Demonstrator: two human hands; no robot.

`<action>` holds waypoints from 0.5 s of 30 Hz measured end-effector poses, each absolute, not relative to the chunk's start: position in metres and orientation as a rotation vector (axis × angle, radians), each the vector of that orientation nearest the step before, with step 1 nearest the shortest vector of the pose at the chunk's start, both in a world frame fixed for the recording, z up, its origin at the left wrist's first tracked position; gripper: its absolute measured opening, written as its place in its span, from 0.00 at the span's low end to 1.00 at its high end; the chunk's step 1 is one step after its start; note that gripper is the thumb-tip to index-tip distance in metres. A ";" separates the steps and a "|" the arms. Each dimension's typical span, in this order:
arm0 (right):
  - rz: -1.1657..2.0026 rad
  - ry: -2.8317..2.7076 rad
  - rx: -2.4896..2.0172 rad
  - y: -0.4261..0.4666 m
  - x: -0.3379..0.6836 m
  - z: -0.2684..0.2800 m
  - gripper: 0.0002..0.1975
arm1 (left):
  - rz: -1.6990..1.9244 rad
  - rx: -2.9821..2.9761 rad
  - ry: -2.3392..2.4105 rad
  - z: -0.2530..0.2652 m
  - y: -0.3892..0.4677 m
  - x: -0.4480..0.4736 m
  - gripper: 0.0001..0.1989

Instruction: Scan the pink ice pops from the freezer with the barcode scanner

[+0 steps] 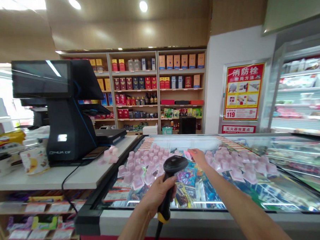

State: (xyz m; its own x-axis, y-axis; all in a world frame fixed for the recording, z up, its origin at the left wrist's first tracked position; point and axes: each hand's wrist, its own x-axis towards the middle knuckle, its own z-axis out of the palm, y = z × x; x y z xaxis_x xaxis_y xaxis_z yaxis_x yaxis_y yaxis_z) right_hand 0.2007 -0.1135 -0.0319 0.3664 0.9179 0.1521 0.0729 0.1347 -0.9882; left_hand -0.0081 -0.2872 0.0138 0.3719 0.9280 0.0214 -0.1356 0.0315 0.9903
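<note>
My left hand [160, 192] is wrapped round the handle of a black barcode scanner [175, 164] with a yellow band near its base. The scanner's head tilts over the glass lid [126, 203] of a chest freezer, and its cable hangs down. Farther forward, my right hand [199, 157] has its fingers closed at a small pink piece [188, 155]; blur hides exactly what it is. Pale pink plastic cup-shaped pieces lie on the glass in a left cluster [150, 166] and a right cluster [232, 161], on either side of my hands. Colourful packets [187, 177] show beneath the glass.
To the left, a white counter [80, 178] bears a black cash register [70, 120], a patterned paper cup [34, 160] and a few pink pieces [111, 154]. Snack shelves [37, 224] stand below it. Shelves of boxes [145, 82] line the back wall; a display fridge [304, 92] stands right.
</note>
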 end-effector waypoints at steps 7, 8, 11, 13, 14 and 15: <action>-0.118 -1.695 -1.600 -0.117 0.213 -0.066 0.10 | 1.059 1.146 0.918 0.010 -0.278 -0.022 0.16; -0.166 -1.720 -1.644 -0.116 0.219 -0.069 0.10 | 1.067 1.130 0.930 0.009 -0.278 -0.025 0.16; -0.273 -1.696 -1.773 -0.114 0.238 -0.072 0.11 | 1.080 1.121 0.950 0.007 -0.275 -0.034 0.16; -0.336 -1.621 -1.803 -0.113 0.239 -0.069 0.11 | 1.091 1.134 0.953 0.004 -0.273 -0.038 0.15; -0.347 -1.588 -1.778 -0.113 0.234 -0.068 0.11 | 1.096 1.132 0.958 0.004 -0.272 -0.040 0.15; -0.324 -1.581 -1.718 -0.112 0.224 -0.068 0.12 | 1.099 1.122 0.966 0.003 -0.271 -0.041 0.15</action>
State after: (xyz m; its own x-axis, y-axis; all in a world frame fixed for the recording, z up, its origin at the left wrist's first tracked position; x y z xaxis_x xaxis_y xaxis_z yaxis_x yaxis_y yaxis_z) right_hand 0.2238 -0.1125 -0.0677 0.1997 0.7377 0.6449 0.9319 0.0603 -0.3576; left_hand -0.0413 -0.2715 0.0033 0.2006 0.9787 -0.0438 -0.1689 0.0786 0.9825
